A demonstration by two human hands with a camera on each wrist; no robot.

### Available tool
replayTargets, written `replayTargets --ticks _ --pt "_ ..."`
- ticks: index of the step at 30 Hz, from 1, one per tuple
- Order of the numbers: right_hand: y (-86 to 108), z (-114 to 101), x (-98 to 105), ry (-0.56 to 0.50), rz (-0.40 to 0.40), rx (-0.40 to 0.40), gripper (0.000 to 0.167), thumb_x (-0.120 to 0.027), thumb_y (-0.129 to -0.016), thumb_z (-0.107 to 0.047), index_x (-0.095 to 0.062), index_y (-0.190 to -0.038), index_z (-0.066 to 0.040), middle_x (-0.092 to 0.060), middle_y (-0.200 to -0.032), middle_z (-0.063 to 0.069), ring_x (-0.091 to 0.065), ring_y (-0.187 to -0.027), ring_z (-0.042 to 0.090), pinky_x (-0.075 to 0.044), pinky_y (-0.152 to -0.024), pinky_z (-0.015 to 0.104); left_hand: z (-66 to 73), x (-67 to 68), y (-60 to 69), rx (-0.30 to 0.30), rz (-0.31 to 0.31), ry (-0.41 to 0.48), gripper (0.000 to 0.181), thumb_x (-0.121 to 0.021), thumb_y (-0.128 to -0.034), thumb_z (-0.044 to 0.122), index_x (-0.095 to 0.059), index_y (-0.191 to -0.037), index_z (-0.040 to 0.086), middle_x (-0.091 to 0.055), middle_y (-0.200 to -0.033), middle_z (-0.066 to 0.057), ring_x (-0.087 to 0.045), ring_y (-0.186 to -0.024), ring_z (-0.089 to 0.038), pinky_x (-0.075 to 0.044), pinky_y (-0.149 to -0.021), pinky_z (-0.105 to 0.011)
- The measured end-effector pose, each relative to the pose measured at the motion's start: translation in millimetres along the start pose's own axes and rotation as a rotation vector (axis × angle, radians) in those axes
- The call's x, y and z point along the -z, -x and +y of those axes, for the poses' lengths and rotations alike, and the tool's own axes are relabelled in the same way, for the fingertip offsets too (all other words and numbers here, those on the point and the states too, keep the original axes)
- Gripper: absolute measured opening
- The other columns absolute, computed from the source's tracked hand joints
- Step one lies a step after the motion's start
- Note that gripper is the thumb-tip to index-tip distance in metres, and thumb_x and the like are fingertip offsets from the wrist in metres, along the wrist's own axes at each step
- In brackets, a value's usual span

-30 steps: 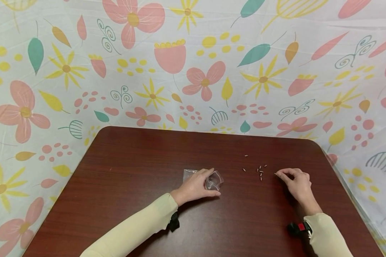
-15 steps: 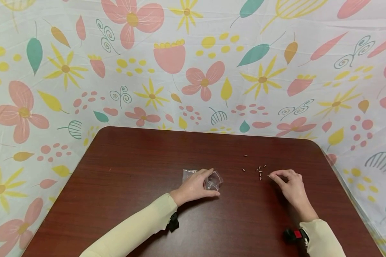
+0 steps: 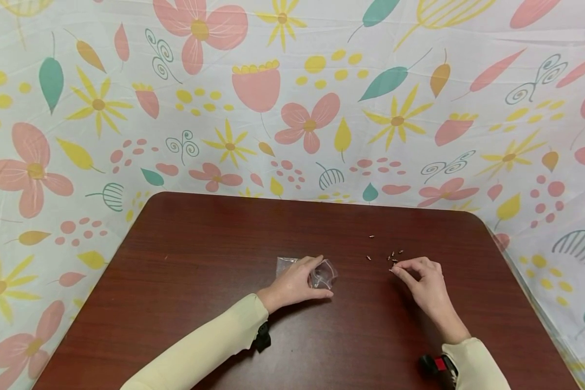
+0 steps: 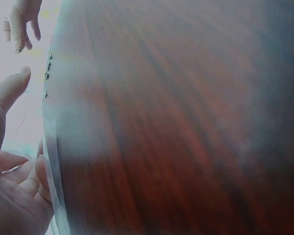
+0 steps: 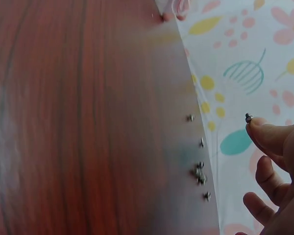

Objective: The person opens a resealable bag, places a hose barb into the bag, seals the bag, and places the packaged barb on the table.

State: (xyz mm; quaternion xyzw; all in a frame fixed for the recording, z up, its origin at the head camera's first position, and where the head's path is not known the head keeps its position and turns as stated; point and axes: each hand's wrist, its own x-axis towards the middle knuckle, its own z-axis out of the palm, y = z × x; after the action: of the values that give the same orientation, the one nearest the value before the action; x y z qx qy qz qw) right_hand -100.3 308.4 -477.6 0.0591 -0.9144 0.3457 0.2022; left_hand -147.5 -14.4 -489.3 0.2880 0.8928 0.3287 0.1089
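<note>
Metal piece [image 5: 249, 118] pinched in the right hand [image 3: 429, 287], clear bag [image 3: 324, 274] at the left hand [image 3: 294, 283]

From above, the metal piece is barely a speck at the right fingertips, just beside the bunch of loose pieces [image 3: 393, 257] on the dark red table [image 3: 214, 233]. The right wrist view tells far more: dark at 1 end, with a shinier collar, it sits between thumb and fingertip, seen against the flowered cloth [image 3: 312, 70]. That view also shows the right hand's other fingers loosely bent, which the head view mostly hides. I count at least 6 loose pieces there, some crowded so closely that I can't say which touch. Only the head view makes their spread plain: 2 lie left of the bunch, 1 of those farther back.

The left hand is curved around the clear bag on the table, thumb well apart from the index finger; from above, crumpled plastic shows between them, and a flat corner lies beyond the back of the hand. The left wrist view adds bent fingers low down against a strip of plastic, though glare washes out much of that side. It also catches the right hand opposite, a dark speck at its fingertips. What the bag contains, I can't tell.
</note>
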Motion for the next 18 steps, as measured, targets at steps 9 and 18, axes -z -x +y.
replayTargets --ticks 9,18 --pt "3.7 -23 -13 -0.040 -0.020 0.039 0.014 -0.083 -0.083 0.002 -0.079 -0.088 -0.010 -0.064 -0.087 0.007 -0.048 -0.103 0.034 -0.030 -0.086 0.042 -0.6 -0.7 -0.3 0.005 0.001 -0.004 0.095 -0.081 -0.0849 0.058 -0.045 -0.158 0.009 -0.056 -0.149 -0.007 -0.060 -0.128 -0.025 -0.051 -0.104 -0.040" --pt "6.6 -42 -31 -0.071 -0.037 0.097 0.018 -0.085 -0.080 0.001 -0.079 -0.085 -0.016 -0.064 -0.087 0.001 -0.050 -0.099 0.030 -0.030 -0.085 0.038 -0.2 -0.2 -0.2 0.001 0.004 -0.005 0.095 -0.081 -0.0849 0.057 -0.046 -0.158 0.009 -0.056 -0.148 -0.007 -0.061 -0.124 -0.024 -0.051 -0.102 -0.039"
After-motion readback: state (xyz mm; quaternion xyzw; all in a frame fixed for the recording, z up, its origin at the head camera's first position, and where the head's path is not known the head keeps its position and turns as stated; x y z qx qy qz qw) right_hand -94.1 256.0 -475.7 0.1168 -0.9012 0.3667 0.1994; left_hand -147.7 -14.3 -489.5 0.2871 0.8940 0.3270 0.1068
